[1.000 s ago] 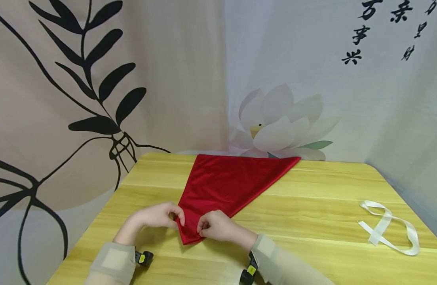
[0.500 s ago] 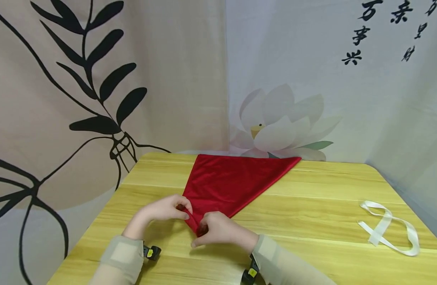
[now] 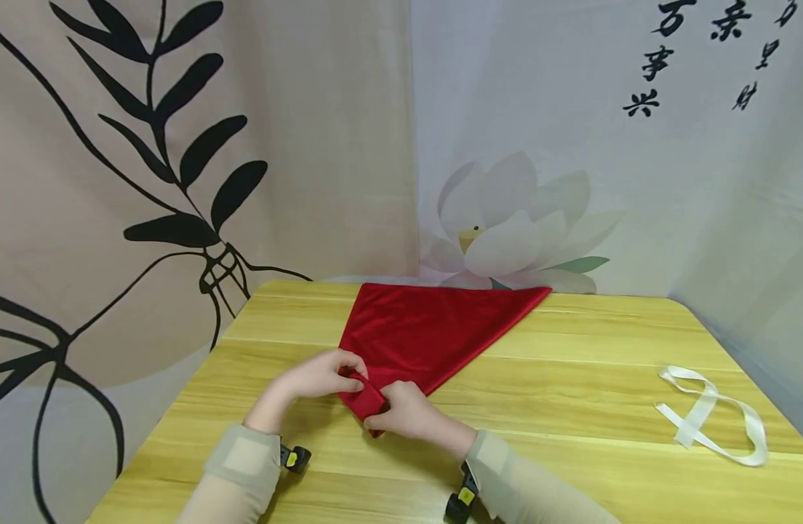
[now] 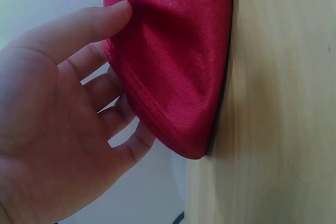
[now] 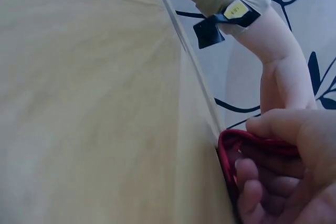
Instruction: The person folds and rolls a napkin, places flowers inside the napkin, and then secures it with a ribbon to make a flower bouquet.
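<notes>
A red cloth (image 3: 421,327), laid out in a triangular shape, spans the table from its back edge toward me, and its near end is turned up into a small fold. My left hand (image 3: 326,375) pinches the left part of that fold; in the left wrist view the thumb lies on the cloth (image 4: 173,77) with the fingers behind its edge. At the fold's right side my right hand (image 3: 411,411) grips the cloth. The right wrist view shows the thumb over the red edge (image 5: 262,140) and curled fingers below it.
A white ribbon (image 3: 699,422) lies in a loose loop at the right of the wooden table (image 3: 572,451). Behind the table hangs a curtain (image 3: 336,145) printed with plants and writing. A small black camera (image 3: 460,502) is strapped to each wrist.
The near end of the red cloth has been lifted and folded over, away from me. My left hand has moved right and slightly farther from me; the right hand has shifted slightly at the fold.
</notes>
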The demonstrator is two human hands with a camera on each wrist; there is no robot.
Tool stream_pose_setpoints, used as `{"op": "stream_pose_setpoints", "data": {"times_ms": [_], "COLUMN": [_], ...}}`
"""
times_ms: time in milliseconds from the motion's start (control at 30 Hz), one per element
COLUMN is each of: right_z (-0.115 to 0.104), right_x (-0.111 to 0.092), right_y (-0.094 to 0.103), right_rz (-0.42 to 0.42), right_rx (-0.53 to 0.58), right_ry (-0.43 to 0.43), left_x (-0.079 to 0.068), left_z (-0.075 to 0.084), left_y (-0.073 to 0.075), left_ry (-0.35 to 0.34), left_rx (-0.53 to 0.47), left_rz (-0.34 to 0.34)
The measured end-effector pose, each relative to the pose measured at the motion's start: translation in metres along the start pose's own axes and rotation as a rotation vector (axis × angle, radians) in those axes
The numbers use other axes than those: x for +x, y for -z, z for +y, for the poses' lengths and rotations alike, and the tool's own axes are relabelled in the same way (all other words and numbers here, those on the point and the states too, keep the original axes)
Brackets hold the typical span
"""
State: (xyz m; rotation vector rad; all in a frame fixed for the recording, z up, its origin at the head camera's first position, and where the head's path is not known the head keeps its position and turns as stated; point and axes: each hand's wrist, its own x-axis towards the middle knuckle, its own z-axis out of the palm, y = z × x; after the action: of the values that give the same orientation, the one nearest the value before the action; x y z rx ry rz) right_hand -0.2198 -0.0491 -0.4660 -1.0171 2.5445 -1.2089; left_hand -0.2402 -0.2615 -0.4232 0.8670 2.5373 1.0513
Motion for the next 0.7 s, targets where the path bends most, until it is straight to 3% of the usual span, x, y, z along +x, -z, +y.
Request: {"op": "stream_pose_setpoints", "data": {"times_ms": [233, 400, 700], "right_z": [0.006, 0.011, 0.020], "right_x": [0.003, 0.003, 0.004], "right_y": [0.007, 0.018, 0.036], "right_rz": [-0.063, -0.097, -0.109], "right_rx": [0.178, 0.243, 0.140], "right_ry": [-0.184, -0.234, -0.258], "left_x": [0.007, 0.014, 0.026], "left_z": [-0.001, 0.003, 0.001], "left_y": [-0.001, -0.003, -0.007], "left_ry": [0.009, 0.029, 0.050], "left_rx": [0.038, 0.078, 0.122], "left_rz": [-0.005, -0.039, -0.056]}}
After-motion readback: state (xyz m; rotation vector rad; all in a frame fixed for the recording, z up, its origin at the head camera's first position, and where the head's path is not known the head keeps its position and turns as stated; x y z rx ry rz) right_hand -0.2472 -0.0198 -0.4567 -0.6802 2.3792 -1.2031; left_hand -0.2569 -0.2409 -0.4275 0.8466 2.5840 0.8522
